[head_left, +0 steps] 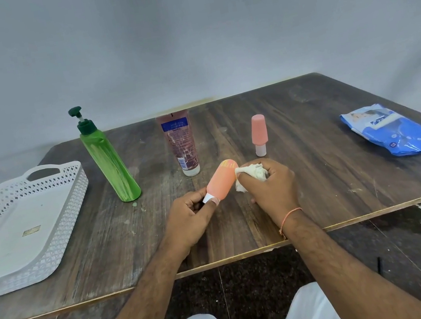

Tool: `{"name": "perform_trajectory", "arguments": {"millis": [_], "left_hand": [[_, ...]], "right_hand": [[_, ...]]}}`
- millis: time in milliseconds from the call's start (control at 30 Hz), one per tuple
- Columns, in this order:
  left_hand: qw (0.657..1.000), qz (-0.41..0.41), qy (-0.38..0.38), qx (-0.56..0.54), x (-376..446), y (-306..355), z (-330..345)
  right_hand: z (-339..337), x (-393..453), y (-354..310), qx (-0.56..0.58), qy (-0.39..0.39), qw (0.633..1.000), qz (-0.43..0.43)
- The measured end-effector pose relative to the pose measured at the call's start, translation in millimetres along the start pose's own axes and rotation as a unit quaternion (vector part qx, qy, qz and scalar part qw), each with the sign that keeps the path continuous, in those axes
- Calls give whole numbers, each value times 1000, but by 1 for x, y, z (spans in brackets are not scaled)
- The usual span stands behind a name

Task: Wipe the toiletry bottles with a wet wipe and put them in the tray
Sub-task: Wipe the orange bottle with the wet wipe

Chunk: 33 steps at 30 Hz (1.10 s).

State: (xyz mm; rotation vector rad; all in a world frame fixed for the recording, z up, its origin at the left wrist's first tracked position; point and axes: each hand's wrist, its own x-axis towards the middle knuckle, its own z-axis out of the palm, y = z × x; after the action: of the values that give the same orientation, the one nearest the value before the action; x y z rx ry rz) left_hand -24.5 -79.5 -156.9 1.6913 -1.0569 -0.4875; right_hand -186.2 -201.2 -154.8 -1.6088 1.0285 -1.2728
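— Why do you hold the peach bottle (221, 180) by its white cap?

— Your left hand (187, 220) pinches the cap end so the body stays bare for wiping. Your right hand (268, 183), just beside it, curls round the bunched wet wipe (251, 173), pressing it against the bottle's side.

— And the tray (18, 219)?

— It sits well left of your left hand, holding no bottles yet.

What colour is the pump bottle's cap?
Dark green, on the lighter green pump bottle; head view shows it.
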Motion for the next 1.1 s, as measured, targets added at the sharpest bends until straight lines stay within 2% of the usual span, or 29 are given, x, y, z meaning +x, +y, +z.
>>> {"name": "perform_trajectory", "arguments": {"millis": [733,933,1100], "left_hand": [[997,38,-8,70,0,0,2],[996,42,-6,82,-1,1,2],[994,46,-9,101,-2,4,2]], "right_hand": [[1,4,1,8,13,1000,24],[0,0,-3,-1,-13,1000,-5],[0,2,-2,4,10,1000,11]]}}
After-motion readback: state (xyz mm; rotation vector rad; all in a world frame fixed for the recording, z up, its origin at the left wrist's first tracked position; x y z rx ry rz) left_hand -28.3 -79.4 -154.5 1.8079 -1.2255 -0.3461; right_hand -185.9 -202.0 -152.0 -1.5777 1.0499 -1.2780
